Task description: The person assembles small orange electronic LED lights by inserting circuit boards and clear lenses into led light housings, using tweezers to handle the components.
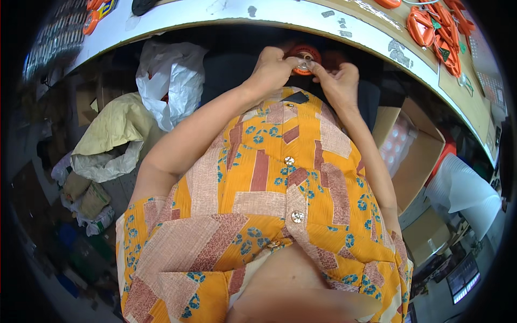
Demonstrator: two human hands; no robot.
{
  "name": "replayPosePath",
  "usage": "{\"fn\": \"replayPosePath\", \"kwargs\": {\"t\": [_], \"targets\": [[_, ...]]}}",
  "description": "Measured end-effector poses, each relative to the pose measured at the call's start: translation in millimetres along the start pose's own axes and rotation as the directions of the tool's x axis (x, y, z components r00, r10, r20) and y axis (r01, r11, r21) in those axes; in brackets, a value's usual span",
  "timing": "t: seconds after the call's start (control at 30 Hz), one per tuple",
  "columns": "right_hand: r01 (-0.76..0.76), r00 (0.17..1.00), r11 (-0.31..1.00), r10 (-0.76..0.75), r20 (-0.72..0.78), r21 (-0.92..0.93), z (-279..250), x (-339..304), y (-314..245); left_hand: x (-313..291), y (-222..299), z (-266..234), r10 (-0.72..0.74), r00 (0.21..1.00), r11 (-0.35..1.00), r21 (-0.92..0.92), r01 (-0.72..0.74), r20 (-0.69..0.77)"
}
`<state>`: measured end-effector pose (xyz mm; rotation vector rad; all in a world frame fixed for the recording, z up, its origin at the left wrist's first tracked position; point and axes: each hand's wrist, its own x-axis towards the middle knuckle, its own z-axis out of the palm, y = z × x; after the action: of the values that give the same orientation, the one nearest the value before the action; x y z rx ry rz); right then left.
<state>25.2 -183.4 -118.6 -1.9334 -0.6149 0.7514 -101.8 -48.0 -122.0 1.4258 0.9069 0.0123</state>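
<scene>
Between my two hands, just below the table's near edge, is a round orange-red piece (312,53) with a shiny centre. My left hand (271,70) pinches it from the left, the thumb at the centre. From the right, my right hand (339,83) closes on it with thumb and fingertips. Both thumbs meet over the shiny middle, where a small clear or metallic part seems to sit; its kind is too small to tell. The curled fingers behind the piece are partly in shadow.
Along the far side runs the white table edge (301,22). Orange parts with cords (439,32) lie on the tabletop at right. A white plastic bag (171,81) and a cream sack (110,134) stand at left. An open cardboard box (417,161) and white foam sheet (466,194) are at right.
</scene>
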Motion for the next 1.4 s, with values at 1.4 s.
{"fn": "replayPosePath", "kwargs": {"t": [1.4], "targets": [[-0.085, 0.993, 0.969, 0.101, -0.057, 0.234, 2.1, -47.6, -11.6, -40.6, 10.6, 23.3, 0.366, 0.931, 0.929, 0.070, -0.364, -0.008]]}}
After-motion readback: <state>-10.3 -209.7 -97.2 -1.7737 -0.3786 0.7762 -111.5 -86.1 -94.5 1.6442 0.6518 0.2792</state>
